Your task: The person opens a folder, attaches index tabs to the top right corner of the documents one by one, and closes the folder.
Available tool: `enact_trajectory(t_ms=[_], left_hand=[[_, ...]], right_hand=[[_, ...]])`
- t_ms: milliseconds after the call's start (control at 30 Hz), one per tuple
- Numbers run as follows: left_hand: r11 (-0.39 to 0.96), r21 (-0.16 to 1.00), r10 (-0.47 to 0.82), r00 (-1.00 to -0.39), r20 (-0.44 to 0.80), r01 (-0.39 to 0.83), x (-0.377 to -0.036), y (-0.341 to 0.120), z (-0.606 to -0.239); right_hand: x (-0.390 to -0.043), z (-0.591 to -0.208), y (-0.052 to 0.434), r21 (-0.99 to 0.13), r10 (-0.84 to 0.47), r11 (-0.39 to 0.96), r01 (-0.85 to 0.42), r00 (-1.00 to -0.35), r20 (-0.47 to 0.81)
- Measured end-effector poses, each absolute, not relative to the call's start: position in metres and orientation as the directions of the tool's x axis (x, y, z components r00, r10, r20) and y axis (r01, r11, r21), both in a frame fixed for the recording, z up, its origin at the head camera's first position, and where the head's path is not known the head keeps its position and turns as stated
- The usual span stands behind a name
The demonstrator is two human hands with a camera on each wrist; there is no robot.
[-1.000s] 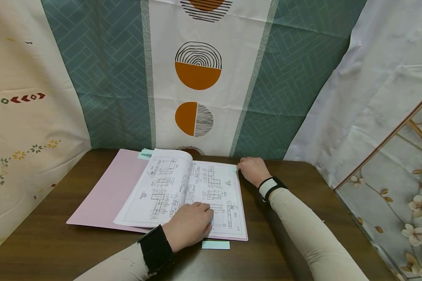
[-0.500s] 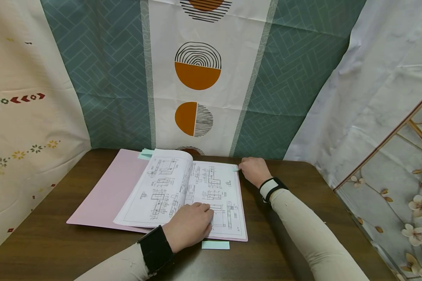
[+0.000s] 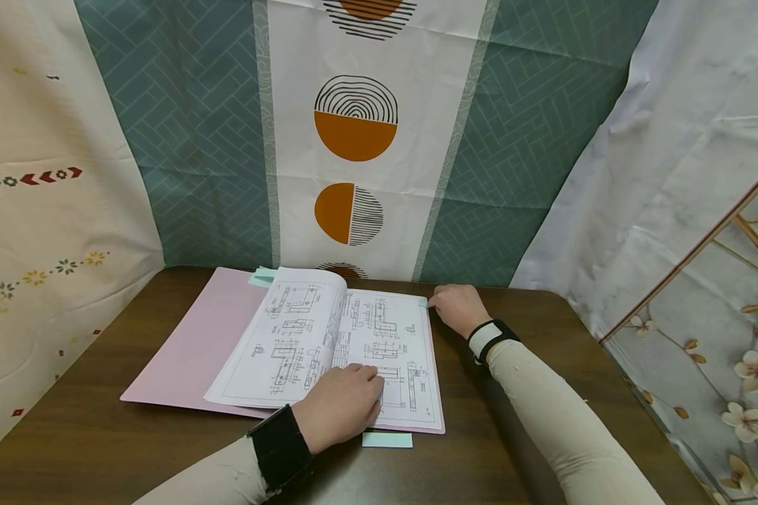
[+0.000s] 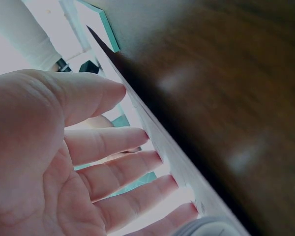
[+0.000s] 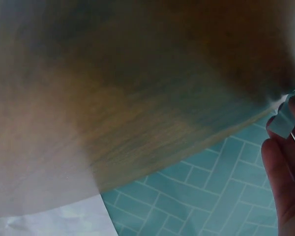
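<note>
Your left hand (image 3: 341,407) lay flat on the right page of the open booklet (image 3: 328,344), near its bottom edge. Its fingers (image 4: 118,172) were straight and a little spread, pressing down on the paper and holding nothing.

Your right hand (image 3: 457,308) was at the top right corner of that same page. Its fingers (image 5: 280,167) were curled and pinched a small pale green tab (image 5: 283,120) right at the page corner.

The booklet was full of line drawings of machine parts. Its left page (image 3: 290,330) curved up at the top. The booklet lay on an open pink folder (image 3: 189,344), and the folder lay flat on the dark brown wooden surface (image 3: 101,449). A bit of pale green paper (image 3: 260,276) peeked out behind the top of the booklet.

A small pale green strip (image 3: 387,440) lay on the surface just in front of the folder, close to your left hand.

Behind the surface hung a cloth (image 3: 360,133) with orange half circles and teal brick shapes.
</note>
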State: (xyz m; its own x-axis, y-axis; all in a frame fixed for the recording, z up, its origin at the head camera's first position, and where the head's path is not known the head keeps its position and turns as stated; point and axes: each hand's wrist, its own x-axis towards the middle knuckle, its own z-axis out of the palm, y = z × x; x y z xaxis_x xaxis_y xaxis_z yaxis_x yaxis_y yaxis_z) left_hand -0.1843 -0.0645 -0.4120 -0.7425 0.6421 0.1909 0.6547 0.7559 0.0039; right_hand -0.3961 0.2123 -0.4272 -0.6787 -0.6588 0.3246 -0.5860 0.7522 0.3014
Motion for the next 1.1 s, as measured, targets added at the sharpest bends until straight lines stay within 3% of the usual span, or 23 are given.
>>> enact_trajectory(t_ms=[300, 567, 733, 967, 1100], left_hand=[[0.752, 0.010, 0.648, -0.742, 0.174, 0.659, -0.188, -0.061, -0.409], [0.733, -0.055, 0.680, -0.733, 0.017, 0.678, -0.206, -0.051, -0.380], [0.756, -0.104, 0.646, -0.762, -0.040, 0.646, -0.239, -0.030, -0.371], [0.773, -0.243, 0.598, -0.801, -0.029, 0.586, -0.298, -0.004, -0.389], [0.806, -0.236, 0.548, -0.835, -0.051, 0.543, -0.326, 0.006, -0.402]], right_hand=[[-0.397, -0.422, 0.220, 0.257, -0.687, 0.727, -0.637, -0.671, 0.279], [-0.398, -0.420, 0.229, 0.200, -0.721, 0.693, -0.693, -0.660, 0.211], [-0.396, -0.422, 0.231, 0.164, -0.720, 0.694, -0.701, -0.668, 0.187], [-0.396, -0.428, 0.233, 0.163, -0.723, 0.691, -0.705, -0.662, 0.198], [-0.396, -0.431, 0.236, 0.171, -0.734, 0.677, -0.716, -0.643, 0.218]])
